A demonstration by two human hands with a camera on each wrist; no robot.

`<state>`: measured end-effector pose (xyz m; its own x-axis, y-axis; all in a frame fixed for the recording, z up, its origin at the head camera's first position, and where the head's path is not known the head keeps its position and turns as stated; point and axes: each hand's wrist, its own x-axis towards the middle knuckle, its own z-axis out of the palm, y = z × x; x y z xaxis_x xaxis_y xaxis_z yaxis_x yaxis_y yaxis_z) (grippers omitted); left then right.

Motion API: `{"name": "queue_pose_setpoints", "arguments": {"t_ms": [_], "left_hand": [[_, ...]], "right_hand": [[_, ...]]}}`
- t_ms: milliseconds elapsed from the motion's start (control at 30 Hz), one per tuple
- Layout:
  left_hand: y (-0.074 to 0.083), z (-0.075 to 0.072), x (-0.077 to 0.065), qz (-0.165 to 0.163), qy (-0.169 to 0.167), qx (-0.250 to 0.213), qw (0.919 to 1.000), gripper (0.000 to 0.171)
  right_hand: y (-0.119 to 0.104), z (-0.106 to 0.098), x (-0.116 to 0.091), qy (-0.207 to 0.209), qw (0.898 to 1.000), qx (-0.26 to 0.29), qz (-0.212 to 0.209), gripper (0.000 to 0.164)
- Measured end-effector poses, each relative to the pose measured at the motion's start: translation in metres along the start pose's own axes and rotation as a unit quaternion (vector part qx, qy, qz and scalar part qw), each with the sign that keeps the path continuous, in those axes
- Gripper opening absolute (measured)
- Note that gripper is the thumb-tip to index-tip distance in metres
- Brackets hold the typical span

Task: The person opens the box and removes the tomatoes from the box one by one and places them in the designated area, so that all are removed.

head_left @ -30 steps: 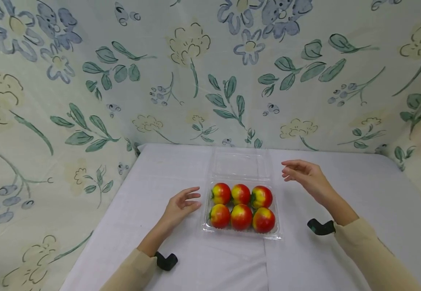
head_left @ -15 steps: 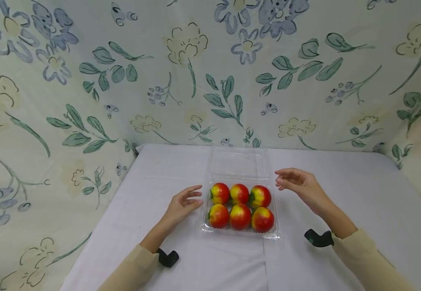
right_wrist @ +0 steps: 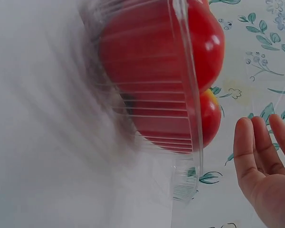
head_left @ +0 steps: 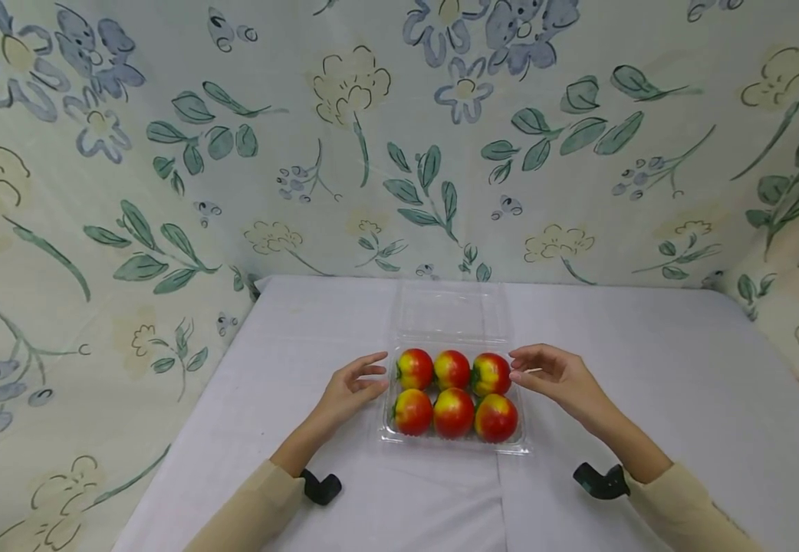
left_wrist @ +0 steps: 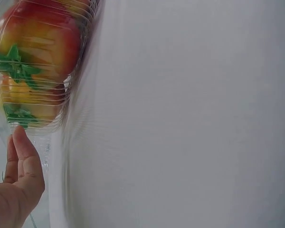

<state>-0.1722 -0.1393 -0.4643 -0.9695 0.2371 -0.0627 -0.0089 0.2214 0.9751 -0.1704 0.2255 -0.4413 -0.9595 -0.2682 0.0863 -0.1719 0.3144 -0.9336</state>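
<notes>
At the far left, the floral fabric (head_left: 165, 176) drops behind the white tablecloth (head_left: 289, 322). A beige left sleeve (head_left: 251, 506) with a black elbow-shaped fitting (head_left: 321, 488) at its cuff leads up to the left hand (head_left: 346, 392). This hand holds nothing: its fingers are gently bent, with a gap to the thumb. Its tips are just beside the left edge of the clear plastic clamshell container (head_left: 399, 441); whether they touch the wall I cannot tell, even from the left wrist view, where a fingertip overlaps the ribbed corner.

The container sits on the tablecloth between the hands, its transparent lid (head_left: 449, 313) laid back on the far side. Inside are six red-and-yellow fruits (head_left: 454, 412) in two rows of three, some showing green leaves (left_wrist: 19, 69); their exact kind I cannot tell.

At the back-right fruit (head_left: 491, 373), the right hand (head_left: 560, 376) hovers with fingers loosely curved and thumb parted, gripping nothing. Its tips overlap that fruit's edge in the head view, but the right wrist view shows them apart from the fruits, above the rim. Right of it are a second black fitting (head_left: 601, 481) and the right sleeve (head_left: 682, 502).

My judgement is that the step in hand is positioning around the filled container, before any grip. Taking hold would call for closing fingers and thumb on a lid edge, rim or fruit; which, the pictures leave undecided.
</notes>
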Motion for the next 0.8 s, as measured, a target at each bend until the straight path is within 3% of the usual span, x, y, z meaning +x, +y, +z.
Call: {"name": "queue_pose_setpoints", "arguments": {"t_ms": [267,467,800], "left_hand": [[-0.002,-0.001,0.003,-0.004,-0.012,-0.003,0.9999,0.051],[-0.002,-0.002,0.004,-0.011,-0.021,0.0,0.9997,0.051],[-0.032,-0.001,0.018,-0.016,-0.023,-0.018,0.9995,0.051]], "right_hand": [[0.007,0.012,-0.011,0.005,1.0,-0.01,-0.003,0.036],[0.012,0.017,-0.017,-0.004,0.999,-0.009,-0.031,0.035],[0.018,0.022,-0.022,-0.007,0.997,-0.05,-0.064,0.04]]}}
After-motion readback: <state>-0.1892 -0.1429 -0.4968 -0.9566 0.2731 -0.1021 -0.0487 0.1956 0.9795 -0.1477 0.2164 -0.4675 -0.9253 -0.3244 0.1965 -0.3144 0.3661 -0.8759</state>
